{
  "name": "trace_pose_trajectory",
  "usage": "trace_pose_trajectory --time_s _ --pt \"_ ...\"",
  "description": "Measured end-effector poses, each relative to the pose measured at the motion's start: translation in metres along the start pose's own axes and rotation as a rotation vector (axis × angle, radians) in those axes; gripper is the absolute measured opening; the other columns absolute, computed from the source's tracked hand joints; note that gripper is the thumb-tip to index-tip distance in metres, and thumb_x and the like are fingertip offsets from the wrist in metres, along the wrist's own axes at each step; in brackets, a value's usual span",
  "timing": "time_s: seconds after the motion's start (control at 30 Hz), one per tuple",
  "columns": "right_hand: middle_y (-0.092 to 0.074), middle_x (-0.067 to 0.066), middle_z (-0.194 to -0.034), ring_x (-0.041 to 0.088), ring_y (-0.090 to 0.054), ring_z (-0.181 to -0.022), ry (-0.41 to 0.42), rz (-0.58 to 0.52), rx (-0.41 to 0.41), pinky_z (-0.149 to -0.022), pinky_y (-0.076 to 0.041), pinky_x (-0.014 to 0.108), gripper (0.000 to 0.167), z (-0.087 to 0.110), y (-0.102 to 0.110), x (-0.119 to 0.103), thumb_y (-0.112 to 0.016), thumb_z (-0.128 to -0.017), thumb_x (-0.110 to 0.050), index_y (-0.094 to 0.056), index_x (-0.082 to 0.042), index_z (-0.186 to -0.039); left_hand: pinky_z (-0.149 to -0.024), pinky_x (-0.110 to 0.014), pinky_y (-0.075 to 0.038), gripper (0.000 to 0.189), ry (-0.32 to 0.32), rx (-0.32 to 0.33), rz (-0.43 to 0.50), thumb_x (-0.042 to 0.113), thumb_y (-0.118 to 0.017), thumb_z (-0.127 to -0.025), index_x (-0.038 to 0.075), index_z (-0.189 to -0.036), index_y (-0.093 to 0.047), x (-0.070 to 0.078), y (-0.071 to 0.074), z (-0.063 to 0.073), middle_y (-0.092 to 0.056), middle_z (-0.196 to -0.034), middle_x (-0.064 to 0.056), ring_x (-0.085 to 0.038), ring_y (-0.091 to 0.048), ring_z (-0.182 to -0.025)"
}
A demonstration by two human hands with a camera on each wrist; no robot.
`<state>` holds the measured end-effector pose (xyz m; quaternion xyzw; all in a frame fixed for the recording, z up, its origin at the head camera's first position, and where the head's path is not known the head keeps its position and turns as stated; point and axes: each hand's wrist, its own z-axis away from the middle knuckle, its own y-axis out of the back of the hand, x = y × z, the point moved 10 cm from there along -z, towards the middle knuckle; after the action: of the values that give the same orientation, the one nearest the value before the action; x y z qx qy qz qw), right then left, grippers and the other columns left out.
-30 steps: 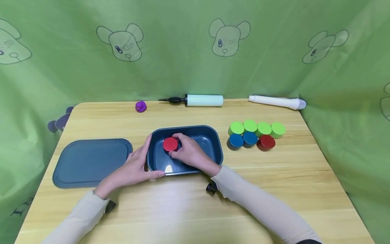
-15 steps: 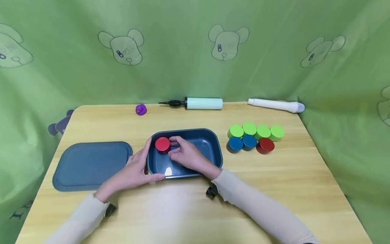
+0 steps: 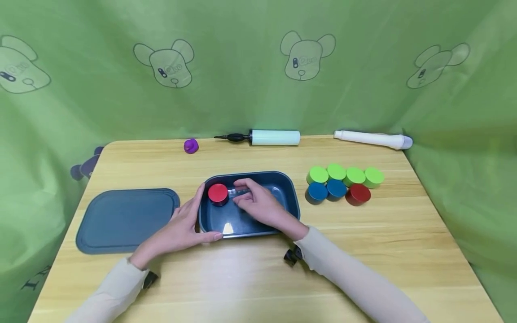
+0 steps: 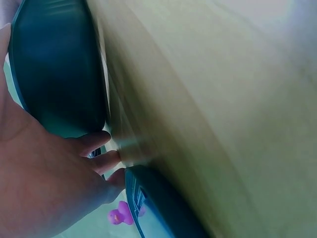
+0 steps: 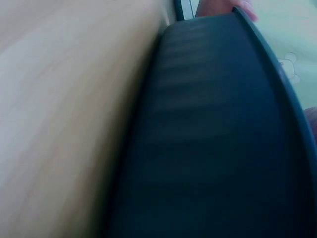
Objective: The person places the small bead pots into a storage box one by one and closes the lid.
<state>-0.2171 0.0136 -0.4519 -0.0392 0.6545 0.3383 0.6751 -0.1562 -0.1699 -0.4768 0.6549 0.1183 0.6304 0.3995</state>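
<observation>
In the head view, a red round block [image 3: 218, 194] sits inside a dark blue box [image 3: 258, 233], near its left wall. My right hand [image 3: 260, 202] hovers within the box, just right of the block and apart from it. A gap shows between its thumb and forefinger, and I see nothing held there. My left hand [image 3: 183, 226] rests against the box's left front corner, thumb along the front side and fingers stretched along the left. The left wrist view shows these fingers [image 4: 101, 158] reaching past the box wall [image 4: 59, 64]. Only the box's outer side [image 5: 213, 124] fills most of the right wrist view.
A flat dark blue lid [image 3: 125, 220] lies left of the box. Several green blocks [image 3: 335, 172], two blue blocks [image 3: 317, 193] and a darker red block [image 3: 358, 194] stand to the right. Along the back edge are a purple duck [image 3: 191, 146], a hand pump [image 3: 274, 137] and a white stick [image 3: 371, 139].
The red block moved left toward the box's left wall. My right hand let go of it and drew back slightly to the right. The left hand stayed at the box's corner.
</observation>
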Motion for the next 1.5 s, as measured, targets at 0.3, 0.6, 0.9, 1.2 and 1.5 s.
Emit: trace_pose_trajectory --time_s 0.3,0.6,0.9,1.2,1.5 --pt "-0.072 0.019 -0.130 0.028 -0.075 -0.104 0.182 0.018 0.217 -0.084 -0.060 0.028 0.035 0.036 0.064 -0.005 -0.065 -0.105 -0.001 -0.066 0.000 -0.140 -0.123 -0.076 -0.009 0.136 0.008 0.000 0.001 0.067 -0.085 -0.087 0.027 -0.176 0.010 0.000 0.000 -0.001 -0.020 -0.178 -0.019 -0.044 -0.020 -0.163" --pt "-0.074 0.015 -0.115 0.021 -0.071 -0.088 0.346 -0.049 0.521 -0.075 -0.055 0.019 0.029 0.091 0.147 0.003 -0.064 -0.102 0.012 -0.071 0.002 -0.128 -0.123 -0.077 -0.007 0.136 0.022 -0.001 0.000 0.068 -0.085 -0.087 0.032 -0.175 0.012 0.000 0.000 0.002 -0.018 -0.179 -0.017 -0.042 -0.018 -0.164" --pt "-0.066 0.002 -0.111 0.010 -0.058 -0.081 0.112 -0.050 0.755 -0.064 -0.048 0.015 0.033 0.133 0.217 0.064 -0.070 -0.104 0.000 -0.063 0.006 -0.137 -0.122 -0.077 -0.008 0.137 0.024 -0.002 -0.008 0.067 -0.085 -0.087 0.025 -0.176 0.009 -0.002 0.000 0.000 -0.018 -0.179 -0.018 -0.043 -0.018 -0.163" --pt "-0.058 -0.004 -0.110 0.008 -0.056 -0.082 -0.218 0.044 0.785 -0.060 -0.046 0.017 0.043 0.163 0.254 0.120 -0.076 -0.105 -0.025 -0.060 -0.015 -0.143 -0.122 -0.078 -0.008 0.137 0.017 0.006 -0.014 0.067 -0.086 -0.087 0.030 -0.175 0.012 -0.003 0.001 0.001 -0.020 -0.178 -0.018 -0.042 -0.020 -0.163" --pt "-0.057 0.009 -0.122 0.009 -0.061 -0.081 -0.309 0.018 0.669 -0.065 -0.056 0.020 0.064 0.168 0.252 0.153 -0.077 -0.105 -0.025 -0.045 -0.002 -0.155 -0.121 -0.078 -0.008 0.136 0.019 -0.004 -0.004 0.066 -0.085 -0.087 0.031 -0.175 0.012 -0.003 0.001 0.000 -0.021 -0.179 -0.017 -0.042 -0.020 -0.163"
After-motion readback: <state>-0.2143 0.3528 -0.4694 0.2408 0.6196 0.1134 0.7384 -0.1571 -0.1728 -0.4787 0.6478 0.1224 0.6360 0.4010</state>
